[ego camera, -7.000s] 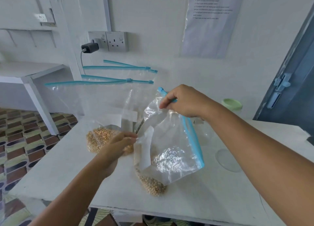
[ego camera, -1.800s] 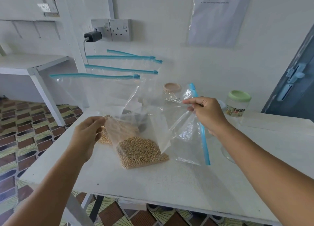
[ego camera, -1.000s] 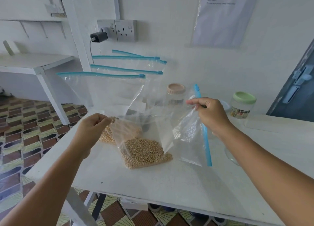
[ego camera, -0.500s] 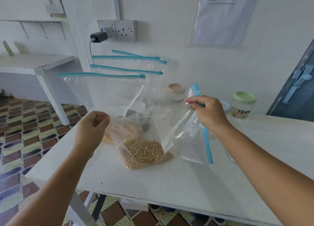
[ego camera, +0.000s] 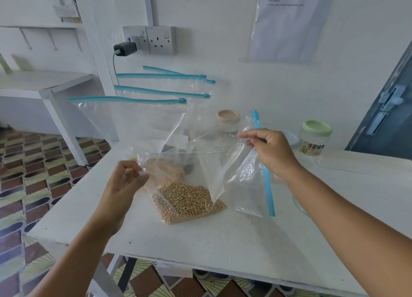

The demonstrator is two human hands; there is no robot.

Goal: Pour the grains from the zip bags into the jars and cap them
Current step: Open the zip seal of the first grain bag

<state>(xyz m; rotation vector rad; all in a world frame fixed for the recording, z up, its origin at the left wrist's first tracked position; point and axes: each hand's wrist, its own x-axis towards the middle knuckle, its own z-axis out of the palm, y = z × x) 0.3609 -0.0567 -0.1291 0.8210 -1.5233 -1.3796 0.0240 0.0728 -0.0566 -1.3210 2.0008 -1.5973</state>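
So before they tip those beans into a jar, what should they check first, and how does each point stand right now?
1. Bag mouth open: ok. The right hand pinches the blue zip strip and the left hand pinches the opposite film, spreading the bag.
2. Beans gathered at the bag's bottom: ok, resting on the table.
3. Jar uncapped and ready: not ok. The beige-lid jar and green-lid jar are both capped.
4. Jar within the pour path: not ok. Both stand behind the bag, near the wall.
5. Other bags out of the way: cannot tell; they stand close behind.
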